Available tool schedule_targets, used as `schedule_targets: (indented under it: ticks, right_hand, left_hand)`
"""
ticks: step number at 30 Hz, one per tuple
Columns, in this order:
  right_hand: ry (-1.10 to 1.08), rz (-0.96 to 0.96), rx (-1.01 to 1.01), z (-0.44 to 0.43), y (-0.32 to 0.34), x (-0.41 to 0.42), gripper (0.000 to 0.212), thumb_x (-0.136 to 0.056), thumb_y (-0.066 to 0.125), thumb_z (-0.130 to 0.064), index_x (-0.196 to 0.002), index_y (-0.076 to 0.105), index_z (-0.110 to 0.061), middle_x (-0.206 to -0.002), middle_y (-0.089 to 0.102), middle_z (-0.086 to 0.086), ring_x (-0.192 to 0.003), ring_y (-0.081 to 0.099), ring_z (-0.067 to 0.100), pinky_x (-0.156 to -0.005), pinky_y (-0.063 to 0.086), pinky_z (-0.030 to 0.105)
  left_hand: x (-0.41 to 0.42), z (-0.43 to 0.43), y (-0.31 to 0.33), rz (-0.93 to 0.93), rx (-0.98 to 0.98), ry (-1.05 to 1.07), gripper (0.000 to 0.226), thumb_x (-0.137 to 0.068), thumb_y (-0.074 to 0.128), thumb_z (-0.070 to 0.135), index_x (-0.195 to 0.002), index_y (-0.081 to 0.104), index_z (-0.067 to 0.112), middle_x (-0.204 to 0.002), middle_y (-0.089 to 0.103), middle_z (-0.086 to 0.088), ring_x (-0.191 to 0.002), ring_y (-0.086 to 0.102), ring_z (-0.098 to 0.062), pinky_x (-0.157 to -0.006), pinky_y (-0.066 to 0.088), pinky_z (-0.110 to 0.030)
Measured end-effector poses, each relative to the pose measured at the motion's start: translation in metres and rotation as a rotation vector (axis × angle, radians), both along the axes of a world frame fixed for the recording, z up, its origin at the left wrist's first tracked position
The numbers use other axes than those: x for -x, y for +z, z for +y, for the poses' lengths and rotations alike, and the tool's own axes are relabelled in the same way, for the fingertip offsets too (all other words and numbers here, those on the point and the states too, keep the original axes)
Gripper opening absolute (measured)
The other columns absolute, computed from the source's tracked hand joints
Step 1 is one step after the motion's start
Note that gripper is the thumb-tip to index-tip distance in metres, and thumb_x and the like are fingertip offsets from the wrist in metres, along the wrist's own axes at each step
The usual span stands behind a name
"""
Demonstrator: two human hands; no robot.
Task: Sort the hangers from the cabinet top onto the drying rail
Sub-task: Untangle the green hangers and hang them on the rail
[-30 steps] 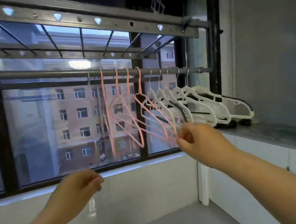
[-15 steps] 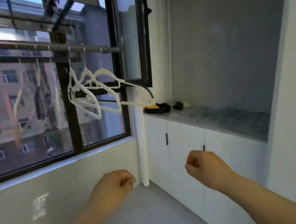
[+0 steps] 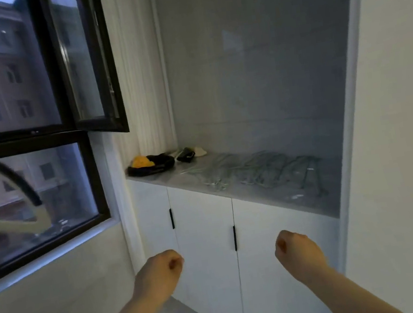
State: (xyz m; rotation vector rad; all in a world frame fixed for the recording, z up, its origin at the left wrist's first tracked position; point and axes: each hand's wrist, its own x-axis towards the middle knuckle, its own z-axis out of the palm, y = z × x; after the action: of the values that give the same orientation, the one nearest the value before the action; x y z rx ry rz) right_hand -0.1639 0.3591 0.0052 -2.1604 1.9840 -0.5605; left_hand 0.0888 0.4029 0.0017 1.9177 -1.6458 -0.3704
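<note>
Hovering low in front of the white cabinet (image 3: 206, 236), both grips are bare & hold nothing. Left grip (image 3: 161, 271): fingers curled into a fist, in front of the seam btwn the left & middle doors. Right grip (image 3: 297, 252): also clenched into a fist, empty, to the right of the black handle (image 3: 235, 237) at the next seam. The two sit level w/ each other & well apart; cannot tell if either touches the doors.

Task's things: a loose pile of hangers (image 3: 264, 172), thin & grey-green, lies flat on the worktop (image 3: 300, 197) in the recess above the doors, approx mid to right of the top. They overlap & are too blurred to count. They lie well above & beyond both grips.

Far-left corner of the worktop: a black dish (image 3: 161, 164) w/ smth yellow (image 3: 142, 161) in it. Just beside it, to the right, are a small dark item (image 3: 186, 155) & a pale item (image 3: 200, 152), both too blurred to name.

Left of view: black-framed window (image 3: 92, 173), its upper sash (image 3: 83, 59) swung open inward. At the left edge, in front of the lower pane, is part of a white hanger (image 3: 9, 222) w/ a black hanger (image 3: 20, 181) arching over it, both blurred & cut off by the edge. A second handle (image 3: 171, 218) sits by the left seam. Grey wall (image 3: 254, 68) backs the recess.
</note>
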Motion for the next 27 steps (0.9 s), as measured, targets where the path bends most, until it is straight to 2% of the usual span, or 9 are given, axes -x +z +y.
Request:
schedule_targets:
  ticks: [2,4,8,11,13,18,23,25,27]
  right_hand:
    - [-0.024,-0.020,-0.042,-0.033,-0.011,0.008,0.020,-0.093,0.037,-0.015,-0.074,0.039,-0.017,-0.087,0.054,0.003,-0.077,0.047,0.018,-0.063,0.033,0.020]
    - [-0.049,-0.016,-0.065,-0.065,-0.019,0.014,0.011,-0.093,0.038,-0.016,-0.091,0.049,-0.016,-0.106,0.060,0.005,-0.090,0.055,0.020,-0.067,0.036,0.021]
    - [-0.071,-0.028,-0.083,-0.144,-0.028,0.023,0.028,-0.094,0.038,-0.015,-0.119,0.051,-0.011,-0.124,0.055,0.007,-0.113,0.052,0.023,-0.084,0.043,0.024]
    - [-0.079,-0.009,-0.070,-0.210,-0.033,0.028,0.032,-0.095,0.039,-0.018,-0.125,0.047,-0.012,-0.128,0.053,0.008,-0.117,0.051,0.023,-0.092,0.043,0.027]
    - [-0.071,0.045,-0.022,-0.254,-0.038,0.034,0.033,-0.094,0.039,-0.021,-0.125,0.045,-0.011,-0.130,0.051,0.008,-0.120,0.048,0.023,-0.096,0.041,0.029]
    - [-0.040,0.152,0.074,-0.336,-0.057,0.062,0.032,-0.094,0.035,-0.024,-0.122,0.045,-0.012,-0.132,0.046,0.006,-0.123,0.041,0.018,-0.099,0.032,0.027]
    - [-0.098,0.105,0.084,-0.371,-0.070,0.072,0.029,-0.093,0.041,-0.025,-0.115,0.052,-0.009,-0.128,0.051,0.011,-0.122,0.043,0.024,-0.102,0.032,0.027]
    - [-0.085,0.067,0.192,-0.373,-0.070,0.069,0.022,-0.075,0.069,-0.018,-0.090,0.064,-0.003,-0.102,0.064,0.019,-0.100,0.060,0.031,-0.085,0.048,0.029]
    - [-0.066,0.097,0.262,-0.371,-0.072,0.066,0.032,-0.041,0.088,-0.014,-0.060,0.064,-0.007,-0.068,0.067,0.014,-0.066,0.067,0.030,-0.058,0.054,0.026]
  left_hand:
    - [0.009,-0.037,-0.008,0.004,-0.005,-0.015,0.021,-0.093,0.042,0.022,-0.079,0.050,0.034,-0.087,0.057,0.008,-0.072,0.053,-0.007,-0.055,0.035,-0.012]
    - [0.017,-0.072,-0.019,0.000,-0.019,-0.040,0.026,-0.093,0.044,0.022,-0.073,0.048,0.038,-0.087,0.057,0.009,-0.077,0.054,-0.008,-0.061,0.037,-0.015]
    - [0.026,-0.139,-0.039,0.012,-0.062,-0.037,0.026,-0.092,0.046,0.022,-0.073,0.047,0.040,-0.095,0.063,0.007,-0.085,0.056,-0.009,-0.073,0.039,-0.017]
    - [0.030,-0.191,-0.051,0.002,-0.057,-0.007,0.019,-0.091,0.046,0.022,-0.080,0.052,0.036,-0.103,0.065,0.006,-0.086,0.057,-0.010,-0.074,0.039,-0.017]
    - [0.035,-0.227,-0.055,0.011,-0.048,0.025,0.016,-0.091,0.047,0.021,-0.094,0.062,0.029,-0.110,0.065,0.004,-0.093,0.059,-0.012,-0.078,0.040,-0.016]
    - [0.062,-0.311,-0.055,0.037,0.025,0.070,0.025,-0.092,0.048,0.019,-0.113,0.062,0.016,-0.123,0.061,0.000,-0.106,0.058,-0.016,-0.086,0.036,-0.015]
    - [0.114,-0.385,-0.052,0.003,0.010,-0.012,0.025,-0.091,0.048,0.019,-0.112,0.061,0.016,-0.122,0.061,-0.002,-0.109,0.057,-0.019,-0.092,0.040,-0.021]
    - [0.137,-0.412,-0.048,0.018,-0.005,-0.016,0.025,-0.090,0.047,0.018,-0.108,0.063,0.014,-0.116,0.064,-0.008,-0.106,0.058,-0.024,-0.089,0.044,-0.026]
    - [0.154,-0.435,-0.043,-0.033,-0.015,0.039,0.026,-0.091,0.045,0.024,-0.108,0.063,0.017,-0.112,0.066,-0.011,-0.104,0.059,-0.027,-0.084,0.046,-0.029]
